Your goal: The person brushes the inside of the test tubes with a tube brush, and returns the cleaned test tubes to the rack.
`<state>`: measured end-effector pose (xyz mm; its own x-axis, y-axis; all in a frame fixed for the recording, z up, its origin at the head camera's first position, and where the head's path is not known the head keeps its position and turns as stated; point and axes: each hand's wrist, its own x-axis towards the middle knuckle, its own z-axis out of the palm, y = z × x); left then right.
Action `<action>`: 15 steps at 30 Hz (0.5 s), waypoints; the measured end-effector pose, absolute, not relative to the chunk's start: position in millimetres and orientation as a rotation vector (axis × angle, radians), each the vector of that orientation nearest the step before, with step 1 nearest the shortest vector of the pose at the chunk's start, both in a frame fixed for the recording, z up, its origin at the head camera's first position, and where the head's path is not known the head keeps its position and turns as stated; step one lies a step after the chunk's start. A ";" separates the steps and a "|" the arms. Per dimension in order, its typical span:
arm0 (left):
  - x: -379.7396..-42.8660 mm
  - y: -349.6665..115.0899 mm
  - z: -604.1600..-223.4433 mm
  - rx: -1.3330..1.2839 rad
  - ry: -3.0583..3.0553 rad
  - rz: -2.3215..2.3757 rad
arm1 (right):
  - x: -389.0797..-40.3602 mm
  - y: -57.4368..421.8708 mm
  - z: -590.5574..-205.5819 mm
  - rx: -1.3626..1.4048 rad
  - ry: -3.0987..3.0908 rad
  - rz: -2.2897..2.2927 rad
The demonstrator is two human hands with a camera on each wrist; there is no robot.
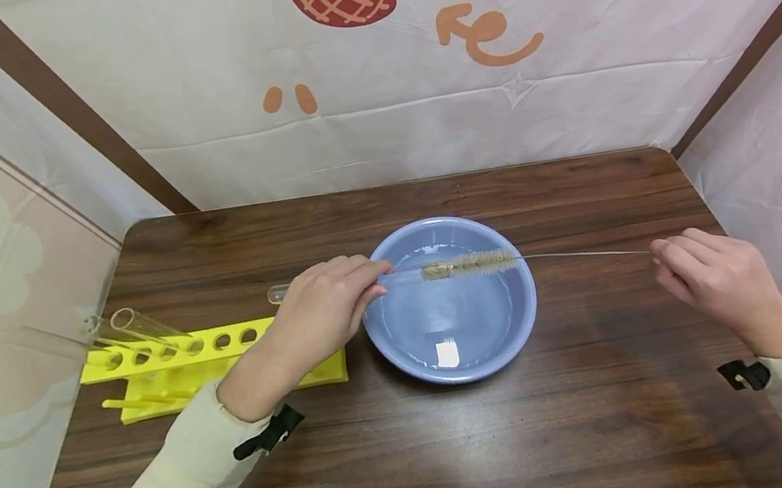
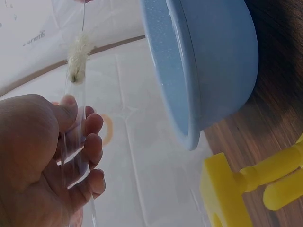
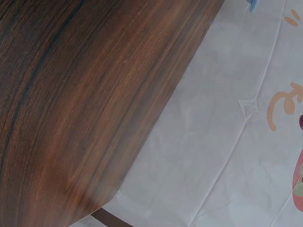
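Lengthwise, my left hand (image 1: 324, 304) holds a clear glass test tube (image 2: 79, 92), its fingers curled round the glass. The tube's rounded end shows to the left of the hand, and its mouth points right, over the blue basin (image 1: 455, 369). At the mouth is a bristle brush (image 1: 481, 263), its tip inside the glass and most of its bristles outside. Off to the right, my right hand (image 1: 715, 280) pinches the end of the brush's thin wire handle (image 1: 582, 252). The right wrist view shows neither the hand nor the brush.
A yellow test tube rack (image 1: 229, 378) stands left of the basin, partly behind my left forearm. Several glass tubes (image 1: 149, 331) lean in its left holes. Water lies in the basin. The wooden table (image 1: 544, 457) meets a printed cloth wall (image 1: 421, 138) at the back.
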<state>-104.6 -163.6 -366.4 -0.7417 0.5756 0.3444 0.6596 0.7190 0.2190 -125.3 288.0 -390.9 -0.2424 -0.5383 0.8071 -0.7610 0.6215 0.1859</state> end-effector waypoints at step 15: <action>-104.7 -154.9 -365.6 -1.007 -2.689 -0.483 | -128.3 267.1 -391.2 1.113 -1.899 0.309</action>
<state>-104.7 -154.9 -365.6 -0.7374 0.5927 0.3240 0.6684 0.7094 0.2235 -128.3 267.1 -391.2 -0.2043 -0.5768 0.7909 -0.7980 0.5661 0.2067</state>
